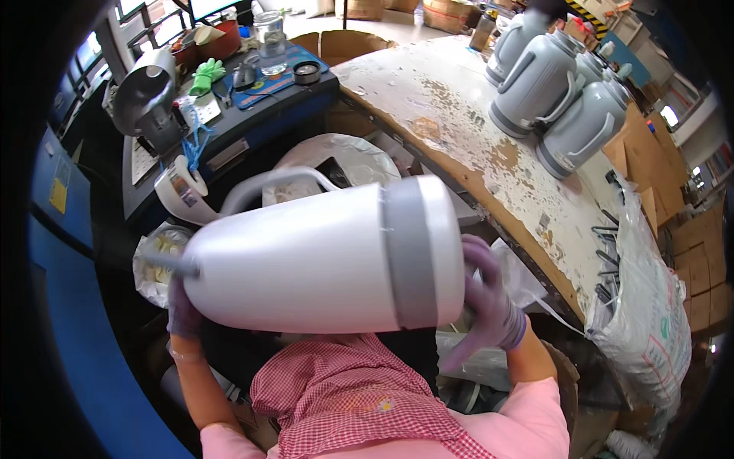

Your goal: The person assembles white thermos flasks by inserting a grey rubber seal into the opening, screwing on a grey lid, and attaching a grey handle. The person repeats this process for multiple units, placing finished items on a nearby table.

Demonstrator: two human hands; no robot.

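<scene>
A large white jug (306,256) with a grey band near its base and a white handle lies on its side in front of me, neck to the left, base to the right. My right hand (489,302), in a purple glove, presses against the jug's base. My left hand (182,310), also gloved, sits under the neck end, where a thin grey rod (170,262) pokes out; whether its fingers grip the rod or the jug is hidden.
Several grey jugs (554,96) stand on the worn white worktable (459,130) at the upper right. A full white sack (646,306) leans at the right. A dark bench (229,122) at upper left carries a glass jar, green gloves, a tape roll and a metal funnel.
</scene>
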